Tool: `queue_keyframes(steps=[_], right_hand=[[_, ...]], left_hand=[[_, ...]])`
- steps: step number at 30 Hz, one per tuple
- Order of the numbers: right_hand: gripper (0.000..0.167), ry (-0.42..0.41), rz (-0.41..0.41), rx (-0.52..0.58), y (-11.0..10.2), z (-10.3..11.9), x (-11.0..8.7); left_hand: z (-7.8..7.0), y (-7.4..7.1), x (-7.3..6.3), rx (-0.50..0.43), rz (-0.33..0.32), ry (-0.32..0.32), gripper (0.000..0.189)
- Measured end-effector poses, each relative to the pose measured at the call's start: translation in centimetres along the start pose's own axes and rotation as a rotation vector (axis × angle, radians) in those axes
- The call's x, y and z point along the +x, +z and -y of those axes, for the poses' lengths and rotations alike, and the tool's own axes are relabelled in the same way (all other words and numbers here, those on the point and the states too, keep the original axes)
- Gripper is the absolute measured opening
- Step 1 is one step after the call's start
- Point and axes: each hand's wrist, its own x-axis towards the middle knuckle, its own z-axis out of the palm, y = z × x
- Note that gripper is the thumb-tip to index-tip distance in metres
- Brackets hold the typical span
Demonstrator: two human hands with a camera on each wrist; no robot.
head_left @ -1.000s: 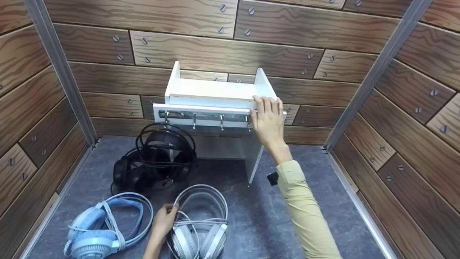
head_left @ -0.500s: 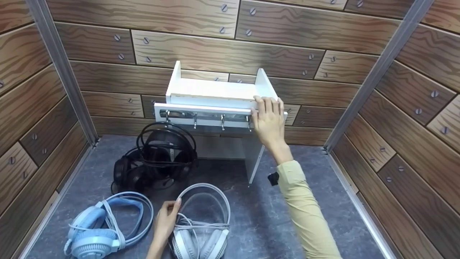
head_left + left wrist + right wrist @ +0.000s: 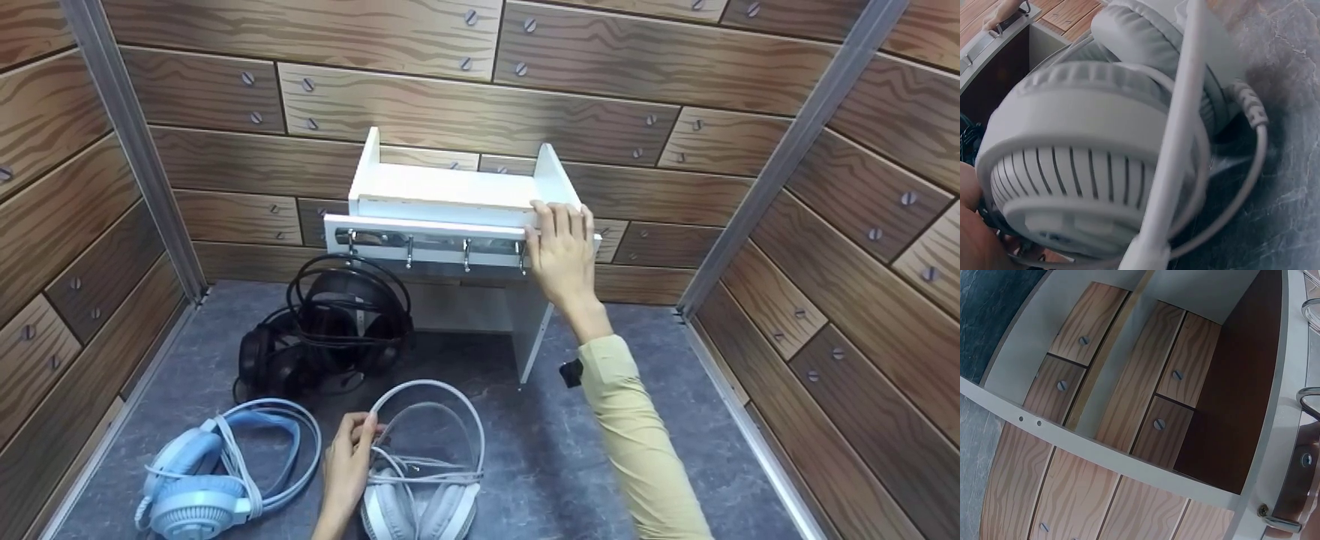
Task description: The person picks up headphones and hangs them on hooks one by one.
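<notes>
My left hand pinches the side of the headband of white headphones on the grey floor. Their cord is bundled across the band, and the left wrist view shows a ribbed earcup close up. My right hand holds the right end of the hook rail on a small white shelf unit. Its fingers lie over the top edge, with the thumb at the front. In the right wrist view a chrome hook shows, but the hand is out of sight.
Black headphones hang at the leftmost hook, beside more black headphones behind on the left. Light-blue headphones lie at front left. Wood-patterned walls enclose the back and sides.
My left hand has shifted slightly up and right along the white headband, and the headphones have moved a little with it. My right hand stays in place on the shelf unit.
</notes>
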Motion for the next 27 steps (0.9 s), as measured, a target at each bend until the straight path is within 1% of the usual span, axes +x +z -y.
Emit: queue_keyframes(steps=[8, 12, 16, 21, 23, 27], right_hand=[[0.043, 0.001, 0.009, 0.015, 0.0, -0.1, 0.1], [0.043, 0.003, 0.012, 0.018, 0.1, -0.1, 0.0], [0.042, 0.005, 0.011, 0.015, 0.1, -0.1, -0.1], [0.042, 0.005, 0.013, 0.007, 0.1, -0.1, -0.2], [0.042, 0.004, 0.011, 0.007, 0.1, -0.1, -0.1], [0.042, 0.000, -0.001, 0.013, 0.1, -0.1, -0.1]], left_hand=[[-0.5, -0.1, -0.3, 0.008, -0.071, 0.070, 0.023], [-0.9, -0.2, -0.4, -0.036, -0.101, 0.099, 0.020], [-1.6, -0.5, -0.5, -0.070, -0.145, 0.133, 0.014], [-2.4, -1.1, -0.5, -0.055, -0.175, 0.120, 0.014], [-2.7, -1.4, -0.4, -0.047, -0.172, 0.114, 0.016], [-3.4, -1.8, -0.1, -0.021, -0.170, 0.131, 0.018]])
